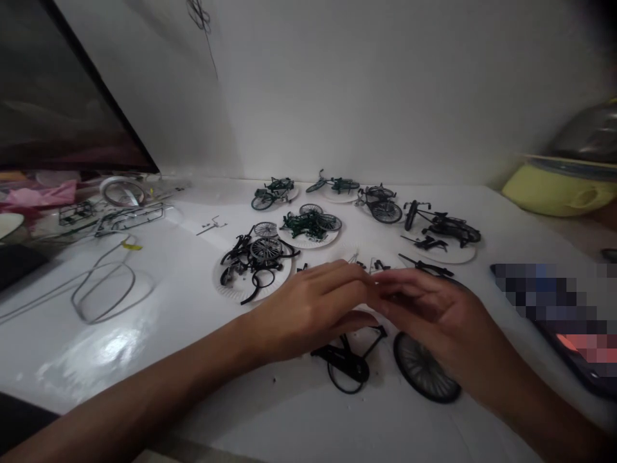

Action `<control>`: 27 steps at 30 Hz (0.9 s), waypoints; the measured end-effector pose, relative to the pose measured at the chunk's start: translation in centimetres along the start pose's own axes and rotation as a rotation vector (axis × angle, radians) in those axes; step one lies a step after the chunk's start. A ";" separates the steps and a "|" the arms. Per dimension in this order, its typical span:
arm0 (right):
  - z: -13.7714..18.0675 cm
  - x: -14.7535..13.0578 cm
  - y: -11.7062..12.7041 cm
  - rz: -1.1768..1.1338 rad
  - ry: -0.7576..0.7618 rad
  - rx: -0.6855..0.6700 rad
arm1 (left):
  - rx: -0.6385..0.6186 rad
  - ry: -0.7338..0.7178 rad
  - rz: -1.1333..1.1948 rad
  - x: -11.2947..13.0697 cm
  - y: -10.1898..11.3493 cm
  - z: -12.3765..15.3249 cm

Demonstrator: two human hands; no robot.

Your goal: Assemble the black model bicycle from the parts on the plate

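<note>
My left hand (321, 305) and my right hand (436, 318) meet fingertip to fingertip over the table. Their fingers are bent and closed together; whatever they hold is hidden or too small to make out. Just under them a black miniature bicycle frame (344, 361) lies on the white tabletop, with a thin ring below it. A black spoked toy wheel (424, 370) rests beside my right wrist, partly covered by it. Beyond my fingers are small dark bicycle parts (380, 265), half hidden by the hands.
Paper plates (231, 292) with black and green miniature bicycles (308, 225) and loose parts stand toward the wall. A phone (554, 328) lies at right, near a yellow pot (554, 190). Left are a looped cable (103, 318), plastic part frames (139, 215) and a dark screen (62, 90).
</note>
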State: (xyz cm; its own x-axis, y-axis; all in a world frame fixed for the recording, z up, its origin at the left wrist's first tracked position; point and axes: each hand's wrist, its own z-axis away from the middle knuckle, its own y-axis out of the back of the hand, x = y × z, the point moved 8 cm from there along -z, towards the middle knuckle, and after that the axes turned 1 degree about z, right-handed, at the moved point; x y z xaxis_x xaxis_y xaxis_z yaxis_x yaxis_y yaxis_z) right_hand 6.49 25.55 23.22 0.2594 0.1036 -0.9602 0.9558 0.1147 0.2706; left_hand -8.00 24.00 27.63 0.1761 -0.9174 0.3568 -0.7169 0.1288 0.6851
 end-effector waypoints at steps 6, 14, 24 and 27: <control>-0.3 1.1 0.1 -0.095 -0.101 0.079 | 0.088 0.114 0.113 -1.2 -0.7 0.3; -0.4 0.3 0.7 0.016 -0.019 0.164 | 0.062 0.218 0.177 -1.9 -0.6 0.2; -0.3 0.6 0.5 0.013 -0.085 0.107 | 0.019 0.246 0.209 -1.8 -0.5 0.1; -0.4 0.5 0.3 -0.001 -0.083 0.085 | -0.003 0.262 0.223 -1.8 -0.8 0.2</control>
State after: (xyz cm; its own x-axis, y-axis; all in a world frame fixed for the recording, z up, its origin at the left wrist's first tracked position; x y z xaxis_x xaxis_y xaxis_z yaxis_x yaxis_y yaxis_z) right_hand 6.83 26.01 22.85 0.2658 0.0211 -0.9638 0.9634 0.0298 0.2664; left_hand -7.86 25.45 26.36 0.1822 -0.7388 0.6488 -0.7557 0.3170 0.5731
